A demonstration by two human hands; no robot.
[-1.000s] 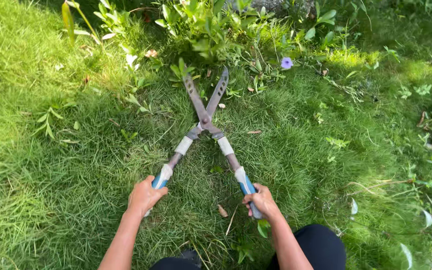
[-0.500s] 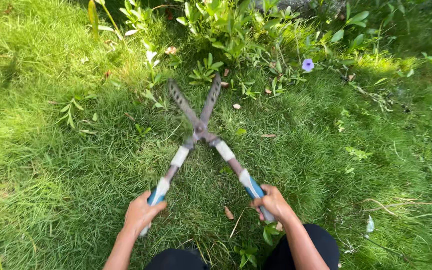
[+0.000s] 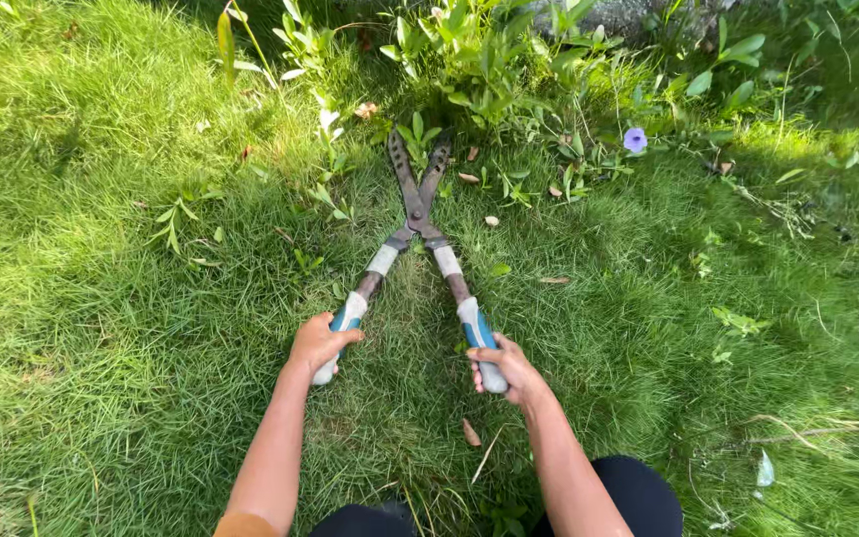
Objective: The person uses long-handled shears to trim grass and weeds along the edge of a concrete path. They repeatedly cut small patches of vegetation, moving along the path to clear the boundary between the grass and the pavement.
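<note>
Closest to the camera you can see dark trousers [image 3: 638, 492] at the bottom edge, knees over the grass [image 3: 101, 328], and two bare forearms reaching forward. The left hand [image 3: 318, 343] is wrapped tight around the left handle of a pair of hedge shears [image 3: 420, 224], and the right hand [image 3: 509, 366] is clamped on the right handle, so both hands are closed on the blue and white grips, a fair bit apart from each other. A dry brown leaf [image 3: 470, 432] lies in the grass between the arms. The handles run forward and angle in to meet at the pivot, then the dark, rusty-looking blades go on from there, nearly together with only a thin gap between them, tips pointing away from the person. The blade tips sit right at the edge of a clump of leafy green plants [image 3: 479, 50]. Off to the right of that, a small purple flower [image 3: 634, 139] pokes out of the weeds, well apart from the blades.
</note>
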